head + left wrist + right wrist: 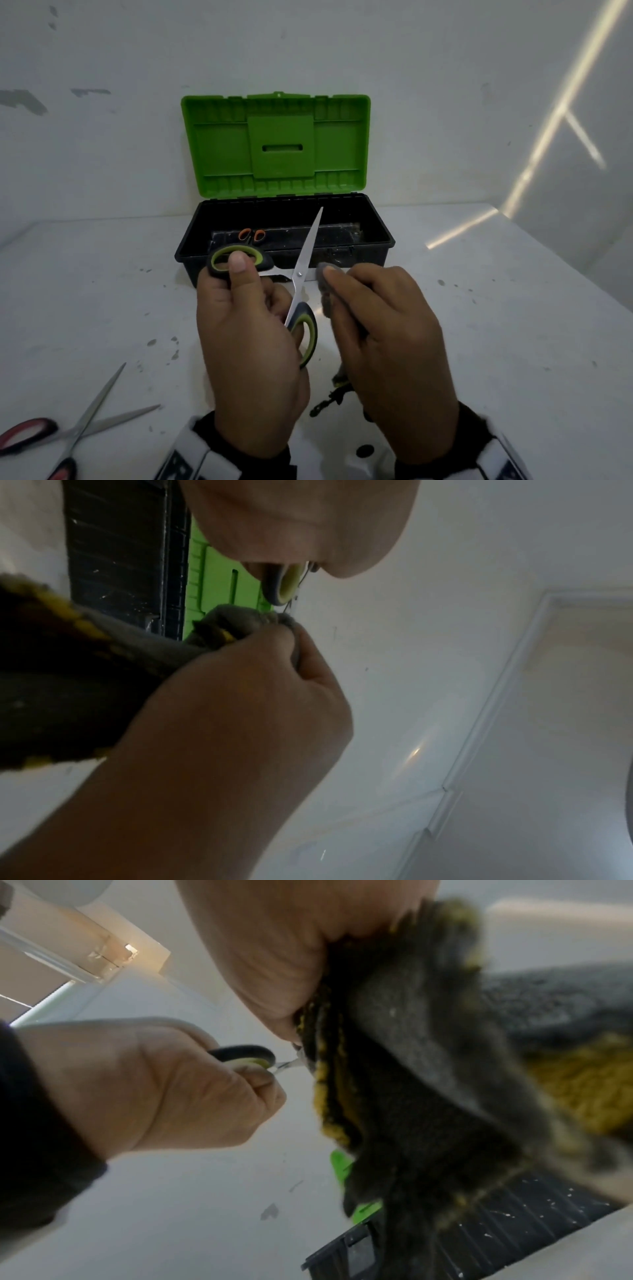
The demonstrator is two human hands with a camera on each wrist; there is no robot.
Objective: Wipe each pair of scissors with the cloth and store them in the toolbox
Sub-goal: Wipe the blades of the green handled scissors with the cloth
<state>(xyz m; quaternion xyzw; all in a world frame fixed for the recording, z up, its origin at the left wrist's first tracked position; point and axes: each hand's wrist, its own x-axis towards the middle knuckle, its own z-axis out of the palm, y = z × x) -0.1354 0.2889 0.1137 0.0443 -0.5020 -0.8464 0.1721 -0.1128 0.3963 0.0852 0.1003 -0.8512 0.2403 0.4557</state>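
My left hand grips the green-and-grey scissors by both handle loops, with the thumb on the upper loop. The blades are spread wide, one pointing up over the toolbox and the other pointing right. My right hand pinches the grey cloth around the right-pointing blade, which it hides. In the left wrist view the cloth is bunched between the right fingers, just below the scissors' handle. The right wrist view shows the left hand on a loop and the cloth hanging.
The black toolbox stands open against the wall, its green lid upright. Orange-handled scissors lie inside it. Red-handled scissors lie open on the white table at the front left.
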